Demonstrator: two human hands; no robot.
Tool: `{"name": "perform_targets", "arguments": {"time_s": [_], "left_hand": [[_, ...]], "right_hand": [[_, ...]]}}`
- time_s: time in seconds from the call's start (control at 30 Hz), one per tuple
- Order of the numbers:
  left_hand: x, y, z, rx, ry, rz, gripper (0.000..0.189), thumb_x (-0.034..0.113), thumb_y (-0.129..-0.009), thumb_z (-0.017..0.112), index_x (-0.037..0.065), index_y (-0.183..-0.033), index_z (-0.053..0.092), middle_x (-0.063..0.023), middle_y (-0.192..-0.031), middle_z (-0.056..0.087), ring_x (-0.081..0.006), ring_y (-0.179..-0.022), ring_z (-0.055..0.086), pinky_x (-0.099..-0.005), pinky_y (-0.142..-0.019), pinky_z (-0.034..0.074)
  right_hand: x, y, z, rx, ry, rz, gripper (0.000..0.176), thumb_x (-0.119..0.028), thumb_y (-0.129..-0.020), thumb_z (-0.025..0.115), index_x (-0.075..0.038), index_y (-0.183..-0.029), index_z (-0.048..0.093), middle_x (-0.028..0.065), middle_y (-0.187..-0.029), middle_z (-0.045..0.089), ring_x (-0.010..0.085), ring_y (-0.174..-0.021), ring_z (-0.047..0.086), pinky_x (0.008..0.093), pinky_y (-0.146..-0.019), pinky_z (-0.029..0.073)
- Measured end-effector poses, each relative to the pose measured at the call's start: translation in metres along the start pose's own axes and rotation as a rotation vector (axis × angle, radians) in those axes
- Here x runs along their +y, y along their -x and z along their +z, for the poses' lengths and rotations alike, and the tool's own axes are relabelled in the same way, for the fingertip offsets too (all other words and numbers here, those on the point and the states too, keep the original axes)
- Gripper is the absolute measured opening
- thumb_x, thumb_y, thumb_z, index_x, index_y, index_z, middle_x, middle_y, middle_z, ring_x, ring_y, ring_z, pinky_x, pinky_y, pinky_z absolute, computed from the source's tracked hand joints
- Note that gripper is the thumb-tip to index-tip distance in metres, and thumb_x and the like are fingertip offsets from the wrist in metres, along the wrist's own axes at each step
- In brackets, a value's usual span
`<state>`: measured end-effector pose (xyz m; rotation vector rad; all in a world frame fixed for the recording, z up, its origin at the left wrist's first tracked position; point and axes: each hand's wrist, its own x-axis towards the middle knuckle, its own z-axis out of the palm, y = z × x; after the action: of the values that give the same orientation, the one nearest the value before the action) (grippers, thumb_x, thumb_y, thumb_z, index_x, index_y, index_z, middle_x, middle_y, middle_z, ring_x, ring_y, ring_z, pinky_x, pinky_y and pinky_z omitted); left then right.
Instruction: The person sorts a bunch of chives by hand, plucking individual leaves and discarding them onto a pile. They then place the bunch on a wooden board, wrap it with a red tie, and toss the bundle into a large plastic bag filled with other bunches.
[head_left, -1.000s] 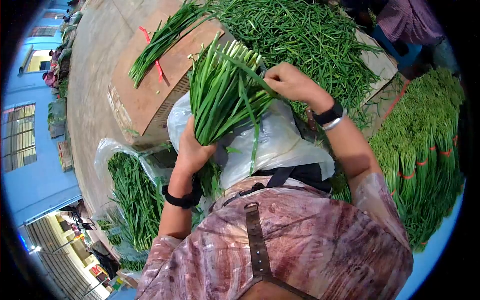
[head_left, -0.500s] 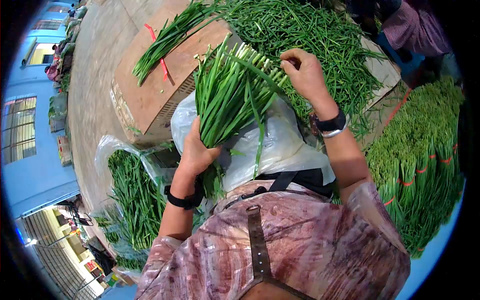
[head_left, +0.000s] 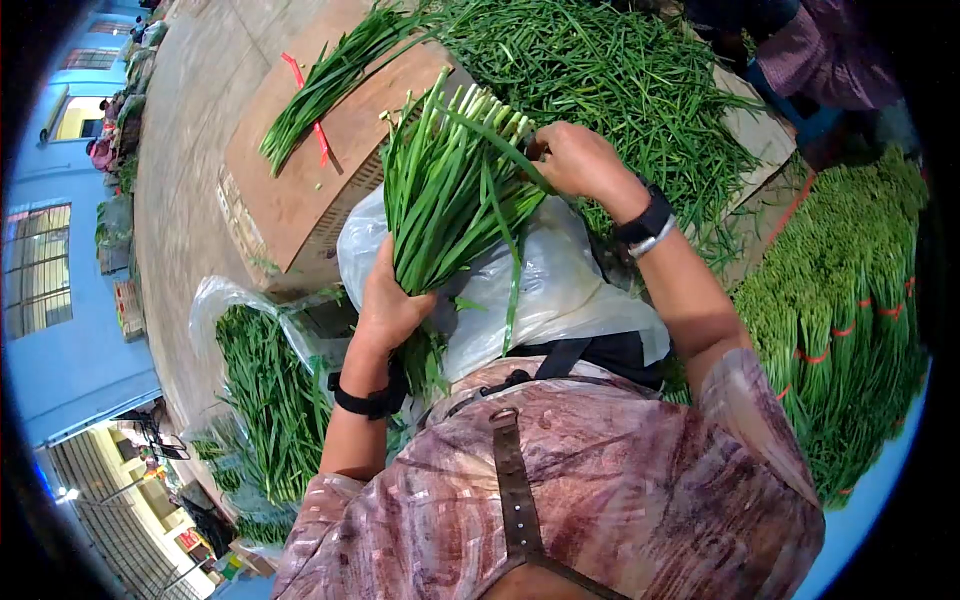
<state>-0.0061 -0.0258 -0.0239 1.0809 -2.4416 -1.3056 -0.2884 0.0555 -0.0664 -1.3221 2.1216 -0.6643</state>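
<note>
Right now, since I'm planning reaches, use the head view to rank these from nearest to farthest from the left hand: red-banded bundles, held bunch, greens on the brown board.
1. Held bunch: in the left hand itself.
2. Greens on the brown board: ahead, somewhat left.
3. Red-banded bundles: far right, beyond the right arm.

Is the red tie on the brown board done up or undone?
Undone: the red tie lies with ends apart on either side of the small bunch, which hides its middle.
</note>
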Motion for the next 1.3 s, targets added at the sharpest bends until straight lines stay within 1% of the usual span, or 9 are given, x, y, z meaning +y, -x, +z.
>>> {"name": "perform_targets", "arguments": {"time_s": [0.23, 0.5, 0.6, 0.67, 0.8, 0.87, 0.9, 1.03, 1.3], "left_hand": [[-0.004, 0.0, 0.001, 0.0, 0.019, 0.016, 0.069, -0.002, -0.065, 0.067, -0.001, -0.13, 0.042, -0.0136, -0.109, 0.062, -0.0205, -0.1, 0.059, -0.0298, -0.09, 0.044], [-0.004, 0.003, -0.004, -0.029, 0.028, -0.012, 0.07, -0.001, -0.065, 0.068, 0.0, -0.129, 0.042, -0.0145, -0.108, 0.062, -0.0216, -0.099, 0.059, -0.0311, -0.09, 0.045], [-0.003, 0.002, -0.005, -0.02, 0.0, 0.023, 0.071, 0.001, -0.065, 0.069, 0.0, -0.13, 0.041, -0.0155, -0.108, 0.062, -0.0233, -0.1, 0.06, -0.0322, -0.09, 0.045], [-0.003, 0.003, -0.003, -0.011, -0.019, 0.04, 0.071, 0.001, -0.065, 0.069, 0.001, -0.13, 0.041, -0.0163, -0.108, 0.062, -0.0247, -0.101, 0.06, -0.033, -0.09, 0.045], [0.003, 0.001, -0.001, 0.0, -0.049, 0.028, 0.07, 0.001, -0.065, 0.069, 0.001, -0.129, 0.041, -0.0177, -0.109, 0.062, -0.027, -0.102, 0.061, -0.0339, -0.089, 0.046], [0.005, 0.0, 0.0, 0.006, -0.065, 0.031, 0.069, 0.001, -0.065, 0.069, 0.001, -0.128, 0.042, -0.018, -0.108, 0.062, -0.0273, -0.102, 0.061, -0.034, -0.089, 0.046], [0.003, 0.001, 0.0, 0.013, -0.073, 0.027, 0.068, 0.001, -0.066, 0.069, 0.001, -0.128, 0.042, -0.018, -0.108, 0.062, -0.0272, -0.102, 0.061, -0.0339, -0.089, 0.046], [0.009, 0.006, -0.001, 0.025, -0.046, -0.015, 0.068, 0.0, -0.065, 0.068, 0.001, -0.128, 0.042, -0.0185, -0.109, 0.062, -0.0269, -0.101, 0.061, -0.0334, -0.088, 0.046], [0.002, 0.003, -0.005, -0.03, 0.099, -0.056, 0.069, -0.003, -0.065, 0.065, 0.0, -0.129, 0.042, -0.0144, -0.11, 0.06, -0.0222, -0.102, 0.058, -0.0306, -0.089, 0.045]], "right_hand": [[0.005, -0.017, 0.02, -0.024, 0.087, 0.019, 0.022, -0.017, -0.075, 0.062, 0.003, -0.084, 0.064, 0.0246, -0.087, 0.065, 0.0412, -0.083, 0.064, 0.0492, -0.072, 0.052], [0.065, -0.03, 0.022, 0.31, 0.157, 0.271, 0.018, -0.02, -0.08, 0.061, -0.003, -0.079, 0.065, 0.0226, -0.086, 0.066, 0.0407, -0.083, 0.064, 0.0499, -0.069, 0.052], [0.101, -0.019, -0.013, 0.33, 0.176, 0.503, 0.049, -0.037, -0.079, 0.07, 0.003, -0.104, 0.059, 0.024, -0.095, 0.065, 0.0395, -0.086, 0.064, 0.0476, -0.073, 0.052], [0.096, -0.006, -0.012, 0.772, 0.335, 0.069, 0.06, -0.037, -0.075, 0.075, 0.003, -0.115, 0.055, 0.0238, -0.104, 0.063, 0.0391, -0.092, 0.063, 0.0449, -0.077, 0.052], [-0.034, 0.039, -0.023, 0.308, -0.734, -0.109, 0.085, -0.038, -0.063, 0.083, 0.006, -0.125, 0.043, 0.027, -0.11, 0.058, 0.0418, -0.101, 0.058, 0.0441, -0.087, 0.048], [-0.053, 0.036, 0.003, 0.405, -0.26, -0.23, 0.093, -0.039, -0.06, 0.085, 0.006, -0.127, 0.038, 0.0275, -0.105, 0.059, 0.0424, -0.096, 0.06, 0.0453, -0.083, 0.05], [-0.055, 0.03, 0.015, 0.516, -0.163, -0.266, 0.077, -0.03, -0.067, 0.08, 0.006, -0.121, 0.039, 0.0293, -0.097, 0.06, 0.044, -0.089, 0.061, 0.0477, -0.077, 0.051], [-0.036, 0.008, 0.022, 0.379, -0.13, -0.124, 0.04, -0.015, -0.077, 0.064, 0.001, -0.111, 0.049, 0.0266, -0.089, 0.062, 0.0428, -0.083, 0.061, 0.0488, -0.072, 0.049], [-0.048, 0.006, -0.007, 0.222, 0.082, -0.188, 0.021, -0.017, -0.084, 0.052, -0.006, -0.101, 0.058, 0.0219, -0.078, 0.063, 0.0423, -0.074, 0.061, 0.051, -0.066, 0.048]]}}
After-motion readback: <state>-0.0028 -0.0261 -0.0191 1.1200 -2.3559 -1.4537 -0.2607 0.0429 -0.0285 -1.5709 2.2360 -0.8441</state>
